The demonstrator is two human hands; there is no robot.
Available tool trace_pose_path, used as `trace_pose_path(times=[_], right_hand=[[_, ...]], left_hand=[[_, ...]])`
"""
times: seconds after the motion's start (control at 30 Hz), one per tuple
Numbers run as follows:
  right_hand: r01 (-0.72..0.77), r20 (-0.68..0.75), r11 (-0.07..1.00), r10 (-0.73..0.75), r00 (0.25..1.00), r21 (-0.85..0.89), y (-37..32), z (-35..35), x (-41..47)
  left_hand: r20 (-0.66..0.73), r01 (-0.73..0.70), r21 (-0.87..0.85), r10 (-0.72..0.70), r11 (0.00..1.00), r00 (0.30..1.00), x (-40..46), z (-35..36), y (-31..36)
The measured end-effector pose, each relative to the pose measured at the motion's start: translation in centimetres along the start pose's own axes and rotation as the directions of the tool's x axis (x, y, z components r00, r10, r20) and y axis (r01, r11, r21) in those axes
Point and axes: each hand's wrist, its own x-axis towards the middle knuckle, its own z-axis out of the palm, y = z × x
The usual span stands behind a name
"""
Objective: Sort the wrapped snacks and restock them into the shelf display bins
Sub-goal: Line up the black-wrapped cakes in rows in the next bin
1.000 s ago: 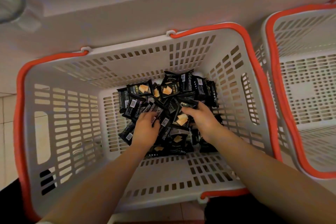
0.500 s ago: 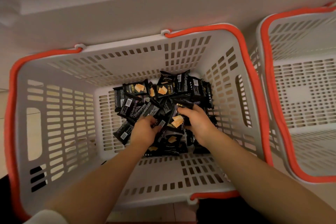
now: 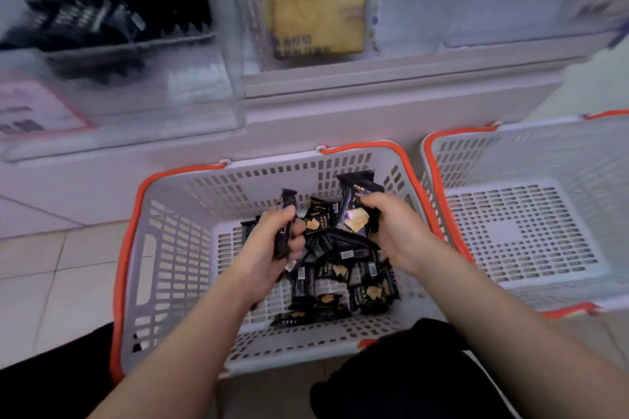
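Above the grey basket (image 3: 177, 269) with the orange rim, seen from the head camera, both hands are lifted clear of the heap and each is closed on wrapped snacks. The left hand (image 3: 272, 248) is curled around a thin stack of black packets (image 3: 284, 228), held edge-on and nearly upright, with their top ends poking out past the fingers (image 3: 296, 241). The right hand (image 3: 394, 231) grips another bunch of black packets (image 3: 357, 204) (one shows a pale cracker picture on its front), and these stand up toward the basket's far wall. Below and between the hands, the rest of the loose snack packets (image 3: 340, 275) lie jumbled on the basket floor, mostly toward its right side and near wall.

Just right of this basket, touching or nearly touching it, stands a second basket (image 3: 510, 235) of the same kind, its perforated floor bare. Beyond the basket's far wall rises a white shelf unit (image 3: 340, 112). Up and left of the basket, a clear display bin (image 3: 204, 105) holds a row of black packets (image 3: 112, 10), blurred by motion. Straight above the basket, another clear bin holds a yellowish package (image 3: 316, 13), also blurred; its print cannot be read. Pale floor tiles (image 3: 51, 265) lie left of the basket, and dark clothing shows at the bottom edge.
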Motion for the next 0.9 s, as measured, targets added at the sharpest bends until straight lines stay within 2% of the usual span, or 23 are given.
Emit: trace_pose_path(times=[0.07, 0.17, 0.23, 0.33, 0.43, 0.53, 0.63, 0.77, 0.87, 0.9], right_hand=[[0.039, 0.065, 0.999, -0.039, 0.997, -0.001, -1.6, 1.4, -2.1], [0.169, 0.166, 0.982, -0.152, 0.974, -0.089, -3.9, 3.8, -5.1], [0.292, 0.195, 0.943, -0.26, 0.946, -0.157, -5.1, 5.4, -6.9], [0.464, 0.212, 0.83, -0.415, 0.885, -0.311, -6.3, 7.5, -9.1], [0.582, 0.216, 0.698, -0.546, 0.81, -0.417, -6.9, 9.5, -10.8], [0.666, 0.256, 0.575, -0.633, 0.73, -0.476, -6.9, 11.4, -12.3], [0.728, 0.255, 0.52, -0.706, 0.661, -0.447, -7.2, 13.3, -13.4], [0.773, 0.249, 0.486, -0.755, 0.607, -0.408, -8.0, 16.4, -14.2], [0.816, 0.374, 0.502, -0.725, 0.578, -0.287, -8.8, 19.2, -14.9], [0.831, 0.446, 0.468, -0.702, 0.556, -0.3, -9.1, 20.1, -15.0]], left_hand=[[0.074, 0.001, -0.152, 0.01, 0.988, 0.997, -2.3, 1.3, 1.7], [0.065, -0.111, -0.21, 0.127, 0.971, 0.99, -5.0, 2.5, 4.2], [0.011, -0.201, -0.146, 0.205, 0.969, 0.979, -6.6, 3.0, 5.9], [-0.009, -0.313, 0.05, 0.314, 0.948, 0.949, -8.9, 3.8, 7.7], [-0.01, -0.44, 0.238, 0.455, 0.866, 0.891, -11.1, 4.5, 8.7], [-0.038, -0.547, 0.366, 0.599, 0.753, 0.8, -12.6, 4.9, 9.4], [-0.088, -0.591, 0.405, 0.673, 0.698, 0.734, -13.5, 5.0, 10.7], [-0.007, -0.616, 0.413, 0.679, 0.671, 0.734, -14.4, 4.5, 13.3], [0.004, -0.665, 0.345, 0.707, 0.663, 0.707, -14.5, 3.7, 15.2], [-0.016, -0.669, 0.302, 0.705, 0.679, 0.709, -14.4, 3.5, 15.9]])
